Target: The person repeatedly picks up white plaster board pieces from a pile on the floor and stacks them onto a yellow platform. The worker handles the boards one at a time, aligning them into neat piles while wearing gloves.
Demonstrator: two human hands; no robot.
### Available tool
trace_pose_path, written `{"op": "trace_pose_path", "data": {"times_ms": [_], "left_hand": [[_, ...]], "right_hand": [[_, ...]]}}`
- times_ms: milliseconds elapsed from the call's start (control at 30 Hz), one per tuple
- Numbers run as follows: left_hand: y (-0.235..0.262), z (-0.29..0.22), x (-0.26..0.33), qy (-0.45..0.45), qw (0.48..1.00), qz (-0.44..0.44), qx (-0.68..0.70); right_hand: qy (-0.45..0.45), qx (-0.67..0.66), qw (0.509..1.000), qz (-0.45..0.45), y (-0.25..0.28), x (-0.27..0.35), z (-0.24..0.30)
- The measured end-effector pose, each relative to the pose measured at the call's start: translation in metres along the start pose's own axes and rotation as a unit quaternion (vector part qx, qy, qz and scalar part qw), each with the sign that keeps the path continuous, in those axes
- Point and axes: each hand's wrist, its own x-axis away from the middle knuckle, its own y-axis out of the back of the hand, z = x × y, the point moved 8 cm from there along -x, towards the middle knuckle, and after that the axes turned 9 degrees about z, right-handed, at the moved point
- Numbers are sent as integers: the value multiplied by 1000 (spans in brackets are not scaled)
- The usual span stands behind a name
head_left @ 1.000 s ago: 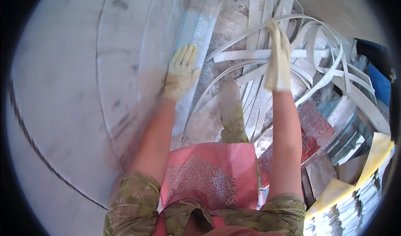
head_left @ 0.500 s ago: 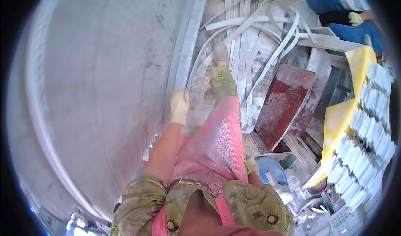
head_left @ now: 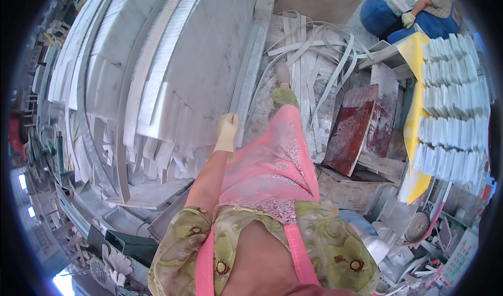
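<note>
My left hand (head_left: pixel 228 128), in a cream glove, hangs beside the front edge of a stack of upright grey-white stone slabs (head_left: pixel 181 81). Its fingers are curled closed, and nothing shows in them. A small gap seems to lie between the hand and the slabs, though I cannot tell how wide. My right hand is out of sight, hidden past the green sleeve (head_left: pixel 335 233). A pink apron (head_left: pixel 267 165) covers my front, and one shoe (head_left: pixel 283 73) is out ahead on the floor.
Long pale strips (head_left: pixel 340 50) lie looped across the floor ahead. To the right are a worn red board (head_left: pixel 351 128) and rows of white pieces (head_left: pixel 450 107) beside a yellow sheet (head_left: pixel 416 86). A co-worker's gloved hand (head_left: pixel 408 19) is at far right. Spare gloves (head_left: pixel 116 264) lie lower left.
My view has shifted, so the slab stack's edges and the clutter at lower left now show. My right glove, partly seen before, has gone from sight. I have stepped forward slightly.
</note>
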Motion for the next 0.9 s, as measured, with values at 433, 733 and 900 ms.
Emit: {"op": "trace_pose_path", "data": {"times_ms": [433,733,900], "left_hand": [[-22,63,67,91,988,123,-3],[-48,39,105,121,956,255,-78],[-90,5,111,170,926,336,-1]], "right_hand": [[-86,6,996,-19,-59,30,-119],[-56,-214,960,-171,24,24,-102],[-5,-538,830,-146,73,49,-44]]}}
